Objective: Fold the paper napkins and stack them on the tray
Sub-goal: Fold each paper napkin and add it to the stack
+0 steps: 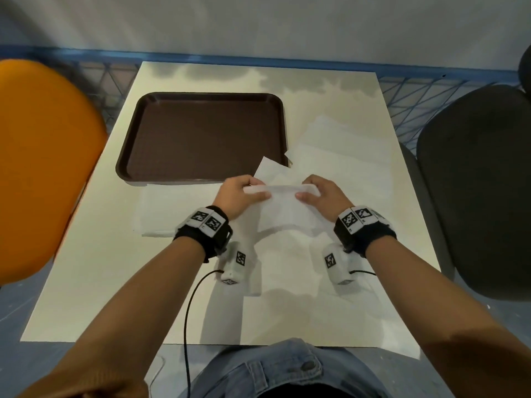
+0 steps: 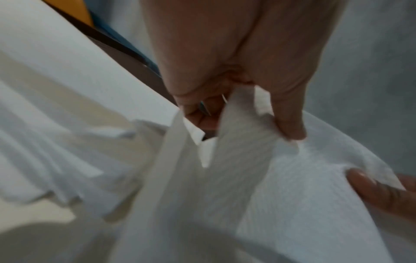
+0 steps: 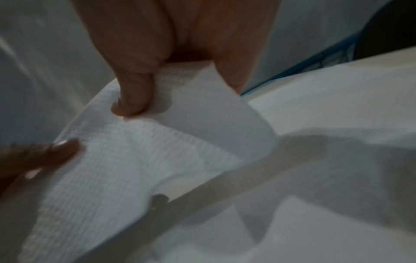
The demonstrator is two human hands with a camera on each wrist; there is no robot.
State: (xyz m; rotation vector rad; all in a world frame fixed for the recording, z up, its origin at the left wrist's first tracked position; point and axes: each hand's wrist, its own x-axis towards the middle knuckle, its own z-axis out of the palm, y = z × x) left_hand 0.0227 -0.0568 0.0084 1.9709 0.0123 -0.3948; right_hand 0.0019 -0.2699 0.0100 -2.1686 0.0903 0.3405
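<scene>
A white paper napkin (image 1: 283, 206) is held up over the table between both hands, bent over along its top edge. My left hand (image 1: 240, 193) pinches its left end between thumb and fingers (image 2: 290, 113). My right hand (image 1: 321, 193) pinches the right end the same way, thumb (image 3: 133, 99) on the textured paper (image 3: 139, 160). The brown tray (image 1: 201, 139) lies empty just beyond the hands, at the table's left. Loose white napkins lie spread flat on the table (image 1: 344, 156) right of the tray, and another napkin (image 1: 172, 208) lies below the tray's front edge.
The white table (image 1: 94, 277) stands against a blue mesh barrier (image 1: 431, 90). An orange chair (image 1: 43, 168) is at the left and a black chair (image 1: 482, 191) at the right. A black cable (image 1: 188, 326) runs from the left wrist camera toward my lap.
</scene>
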